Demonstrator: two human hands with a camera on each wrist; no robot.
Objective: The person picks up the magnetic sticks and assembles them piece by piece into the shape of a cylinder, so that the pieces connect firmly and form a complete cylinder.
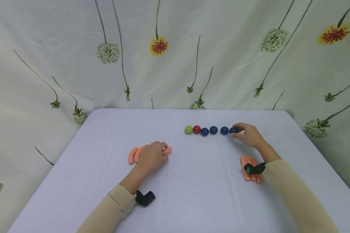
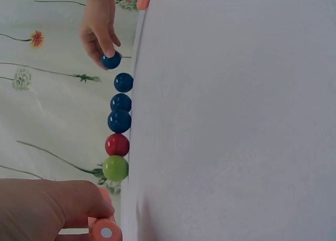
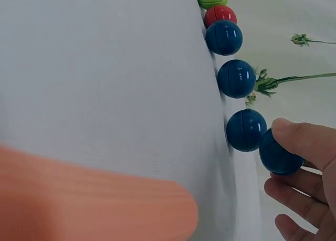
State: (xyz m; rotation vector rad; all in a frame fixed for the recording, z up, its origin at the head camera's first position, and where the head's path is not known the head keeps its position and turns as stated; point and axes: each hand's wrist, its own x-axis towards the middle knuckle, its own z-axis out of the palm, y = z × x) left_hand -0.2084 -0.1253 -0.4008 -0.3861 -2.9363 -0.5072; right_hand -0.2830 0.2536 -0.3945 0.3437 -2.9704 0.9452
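My right hand (image 1: 249,134) pinches a dark blue ball (image 3: 280,156) between thumb and fingers at the right end of a row of glossy balls. Right beside it sits another blue ball (image 3: 247,130). Farther left the row goes on with more blue balls, a red ball (image 1: 196,129) and a green ball (image 1: 188,129). Nearer the table's left side, my left hand (image 1: 154,157) grips a salmon-orange rod (image 1: 167,150); a white disc shows on the rod's end in the left wrist view. Left of that hand lie two curved orange rods (image 1: 132,155), one partly hidden by it.
Several straight orange rods (image 1: 245,170) lie side by side under my right wrist, partly covered by the black wrist camera (image 1: 254,169). A white cloth covers the table (image 1: 198,187). Behind its far edge hangs a flower-printed curtain (image 1: 175,71).
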